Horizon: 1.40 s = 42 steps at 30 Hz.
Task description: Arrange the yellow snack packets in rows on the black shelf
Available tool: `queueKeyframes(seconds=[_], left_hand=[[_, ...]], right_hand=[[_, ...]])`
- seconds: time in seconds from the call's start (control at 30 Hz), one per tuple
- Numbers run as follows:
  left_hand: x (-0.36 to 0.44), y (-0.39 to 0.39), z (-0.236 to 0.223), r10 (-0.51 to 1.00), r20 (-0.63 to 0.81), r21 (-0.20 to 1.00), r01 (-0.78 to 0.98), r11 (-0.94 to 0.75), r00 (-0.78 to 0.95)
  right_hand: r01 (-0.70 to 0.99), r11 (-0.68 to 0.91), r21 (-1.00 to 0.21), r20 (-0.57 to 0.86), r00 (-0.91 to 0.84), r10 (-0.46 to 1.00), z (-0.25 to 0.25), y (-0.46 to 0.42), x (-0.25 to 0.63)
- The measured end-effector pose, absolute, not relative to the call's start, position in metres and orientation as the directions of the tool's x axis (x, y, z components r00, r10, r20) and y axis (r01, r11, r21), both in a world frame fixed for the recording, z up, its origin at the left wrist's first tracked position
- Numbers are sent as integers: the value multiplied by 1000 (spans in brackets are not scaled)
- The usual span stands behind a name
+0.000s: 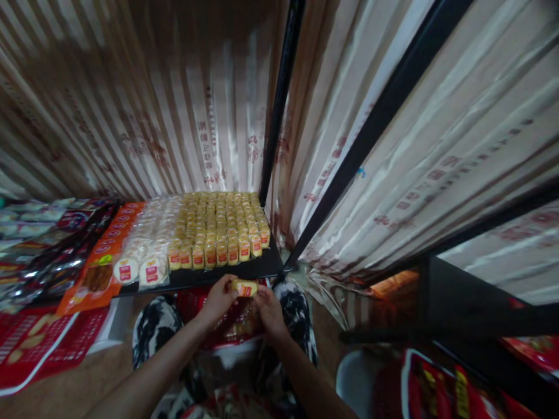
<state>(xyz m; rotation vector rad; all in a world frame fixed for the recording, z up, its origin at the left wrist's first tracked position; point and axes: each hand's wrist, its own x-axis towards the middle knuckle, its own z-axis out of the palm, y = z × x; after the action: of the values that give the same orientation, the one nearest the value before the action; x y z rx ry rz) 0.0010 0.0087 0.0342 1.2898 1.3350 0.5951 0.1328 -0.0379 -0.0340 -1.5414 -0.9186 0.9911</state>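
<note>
A small yellow wrapped snack cake [245,288] with a red and white label is held level between my two hands, over my lap. The fingers of my left hand [222,297] pinch its left end. At its right end the fingers of my right hand [267,302] are closed on the wrapper. Just beyond, rows of similar yellow wrapped cakes [222,251] stand packed together on a black shelf [227,270]. Below my hands lies a red bag [240,331] between my knees, with wrapped items showing in it.
Left of the cakes are round white packets [151,272], an orange packet [100,273] and several dark shiny packets [56,262]. Black frame posts [283,99] rise at the shelf's right corner, before pale curtains [227,122]. Red packages [441,387] lie at lower right.
</note>
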Motion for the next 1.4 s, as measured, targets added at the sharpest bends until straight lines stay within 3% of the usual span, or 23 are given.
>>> queueKeyframes(seconds=[0.07, 0.13, 0.23, 0.43, 0.57, 0.83, 1.17, 1.4], left_hand=[[5, 19, 42, 929, -244, 857, 510, 73, 277], [11, 29, 53, 927, -185, 756, 650, -78, 327], [25, 43, 69, 917, -145, 631, 749, -203, 371], [59, 75, 76, 833, 38, 547, 686, -479, 551], [77, 93, 73, 800, 87, 487, 675, -554, 594], [109, 117, 66, 761, 61, 447, 664, -600, 646], [117, 127, 55, 819, 7, 425, 740, -522, 574], [102, 110, 58, 833, 147, 466, 706, -533, 533]], right_hand=[[258, -125, -958, 1, 440, 898, -29, -39, 137], [516, -18, -856, 221, 399, 890, -21, -40, 142], [675, 98, -731, 382, 286, 879, -10, -35, 147], [548, 30, -836, 318, 438, 841, -8, -12, 152], [504, 40, -863, 307, 459, 834, -11, 0, 155], [639, 50, -768, 399, 415, 818, -19, 21, 162], [637, -13, -771, 309, 391, 867, -35, 35, 171], [676, -33, -736, 308, 378, 873, -40, 37, 170]])
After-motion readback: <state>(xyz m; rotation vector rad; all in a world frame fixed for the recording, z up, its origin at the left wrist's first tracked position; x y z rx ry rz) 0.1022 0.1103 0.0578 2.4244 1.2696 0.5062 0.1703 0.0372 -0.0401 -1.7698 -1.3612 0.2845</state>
